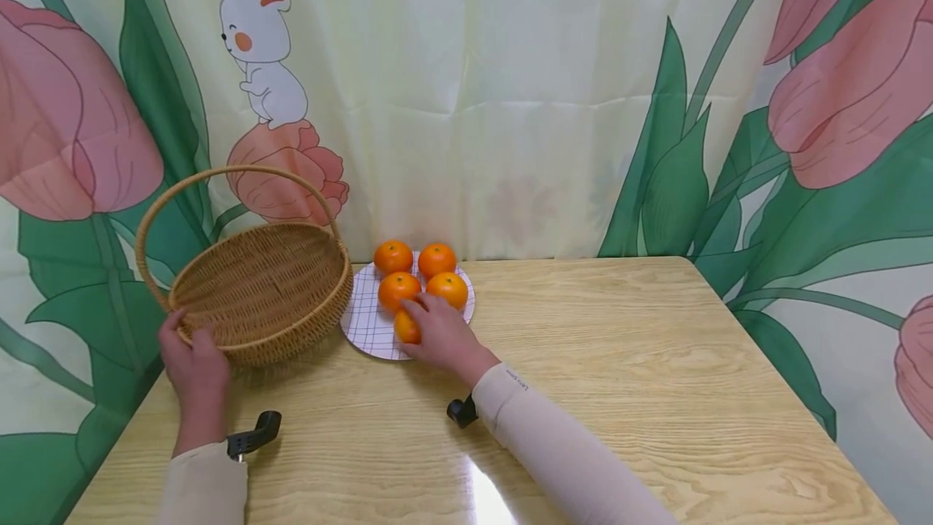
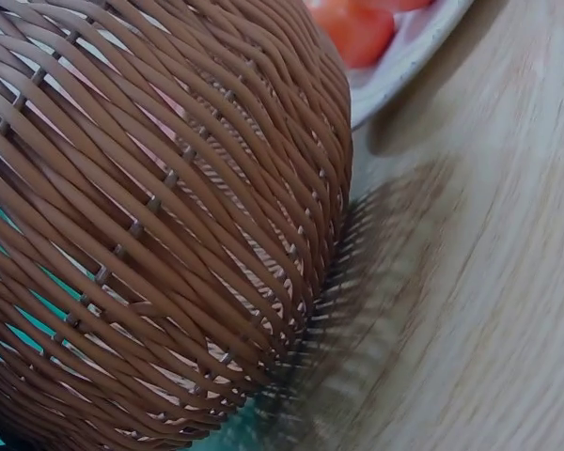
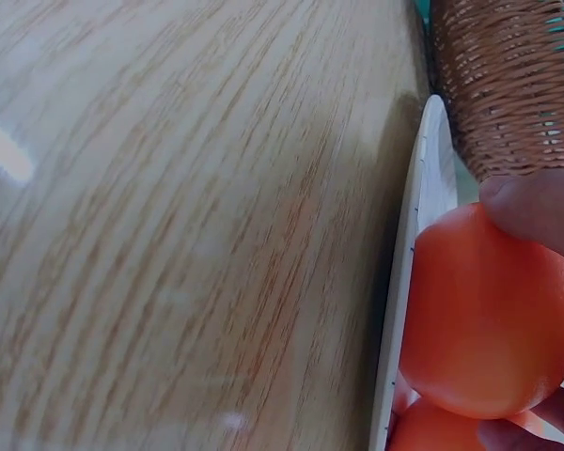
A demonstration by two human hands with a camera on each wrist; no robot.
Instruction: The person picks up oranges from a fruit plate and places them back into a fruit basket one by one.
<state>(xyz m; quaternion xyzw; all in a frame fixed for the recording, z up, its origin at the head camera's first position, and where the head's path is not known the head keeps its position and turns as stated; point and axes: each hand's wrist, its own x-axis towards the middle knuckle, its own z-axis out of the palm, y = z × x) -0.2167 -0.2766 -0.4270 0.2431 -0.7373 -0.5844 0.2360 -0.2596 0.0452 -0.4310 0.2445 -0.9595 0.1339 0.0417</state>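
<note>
My left hand (image 1: 195, 361) grips the near left rim of an oval wicker basket (image 1: 262, 282) with a tall arched handle; its inside shows bare weave. In the left wrist view the basket's woven side (image 2: 169, 207) fills most of the picture. At the front of a round checked plate (image 1: 368, 330), my right hand (image 1: 442, 335) holds an orange mandarin (image 1: 407, 327) between thumb and fingers. Close up in the right wrist view, the thumb (image 3: 540, 214) lies over that mandarin (image 3: 489, 315). Several more mandarins (image 1: 398, 290) sit behind it on the plate.
The plate stands right against the basket's right side on a wooden table (image 1: 619, 363). Behind the table hangs a curtain (image 1: 539, 104) printed with tulips and a rabbit. A black wrist camera (image 1: 255, 433) juts from the left sleeve, another (image 1: 462, 411) from the right.
</note>
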